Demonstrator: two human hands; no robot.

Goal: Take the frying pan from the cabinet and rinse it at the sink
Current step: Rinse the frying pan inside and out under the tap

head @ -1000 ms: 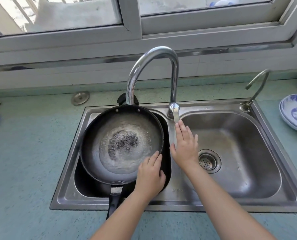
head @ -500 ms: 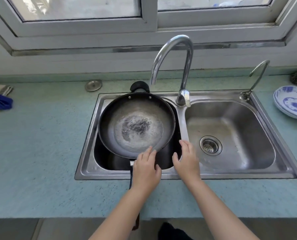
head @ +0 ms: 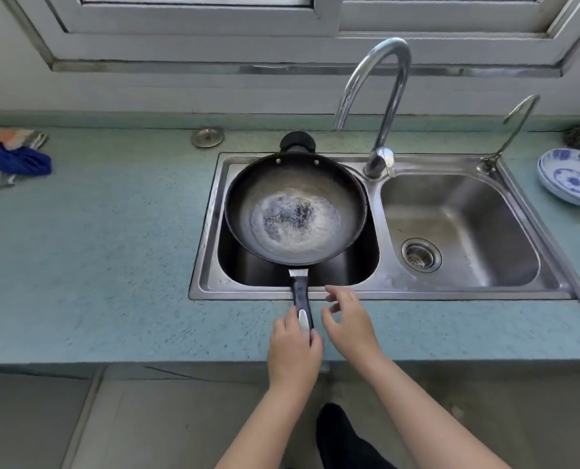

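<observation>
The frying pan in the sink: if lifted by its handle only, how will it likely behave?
Probably rigid, being metal. The frying pan will likely feel bowl-heavy and dip forward, as the left hand grips only the end of its handle. What looks like shallow water in it may slosh.

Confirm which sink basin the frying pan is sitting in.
The left basin, the dark one: the frying pan sits across it, its handle reaching over the front rim into the left hand. The right basin shows its drain strainer uncovered.
</observation>
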